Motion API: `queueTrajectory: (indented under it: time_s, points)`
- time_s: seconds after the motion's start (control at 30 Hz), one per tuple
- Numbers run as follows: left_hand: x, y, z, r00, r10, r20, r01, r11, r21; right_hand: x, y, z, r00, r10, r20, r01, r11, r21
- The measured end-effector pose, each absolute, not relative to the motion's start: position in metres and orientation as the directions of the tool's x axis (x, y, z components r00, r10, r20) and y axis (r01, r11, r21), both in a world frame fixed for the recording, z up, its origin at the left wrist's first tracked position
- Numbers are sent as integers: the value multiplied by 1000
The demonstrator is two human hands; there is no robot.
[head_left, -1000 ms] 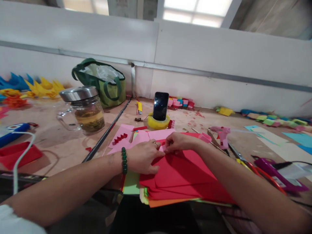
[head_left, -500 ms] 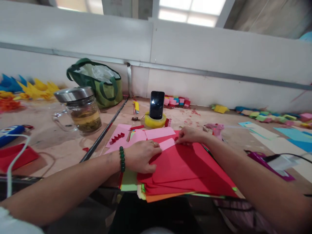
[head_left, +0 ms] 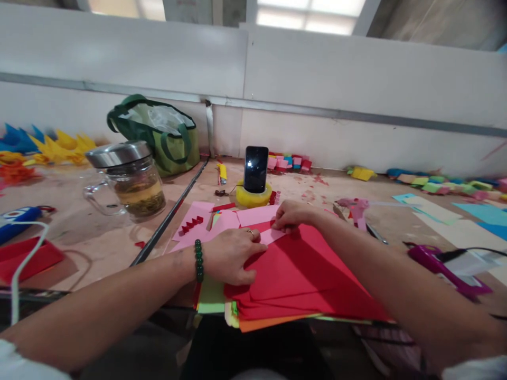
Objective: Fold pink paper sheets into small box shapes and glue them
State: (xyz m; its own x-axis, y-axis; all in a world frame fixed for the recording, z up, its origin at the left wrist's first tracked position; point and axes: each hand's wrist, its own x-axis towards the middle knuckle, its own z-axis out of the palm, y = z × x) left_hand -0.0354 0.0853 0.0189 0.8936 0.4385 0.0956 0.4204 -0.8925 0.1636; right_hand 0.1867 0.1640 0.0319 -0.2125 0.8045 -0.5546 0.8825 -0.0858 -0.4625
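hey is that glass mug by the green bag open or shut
Shut: the metal lid sits across the top of the glass mug, covering its mouth.

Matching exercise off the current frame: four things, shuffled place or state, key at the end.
Things
1. pink paper strip
2. phone
3. green bead bracelet
4. glass mug

Place or state
A. worn around the left wrist
B. lidded and partly filled
C. propped up on a yellow ring
D. lying over red paper, at the fingers of the left hand and right hand

Pairs: 1-D, 2-C, 3-A, 4-B
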Motion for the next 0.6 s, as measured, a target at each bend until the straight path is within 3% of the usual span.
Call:
queueTrajectory:
  time_s: [0.23, 0.33, 0.47, 0.6]
  points:
    - [-35, 84, 20, 890, 444, 104, 429, -893, 138, 219, 165, 50, -88, 919, -384, 917, -76, -392]
    - [-35, 83, 22, 890, 446, 100, 434, -893, 122, 198, 159, 57, -145, 943, -300, 913, 10, -408]
    - [-34, 82, 23, 890, 448, 89, 436, -891, 125, 158, 153, 43, -292, 852, -434, 891, 77, -447]
    - [-34, 81, 24, 894, 441, 83, 431, -895, 115, 153, 155, 27, -307, 808, -502, 882, 43, -469]
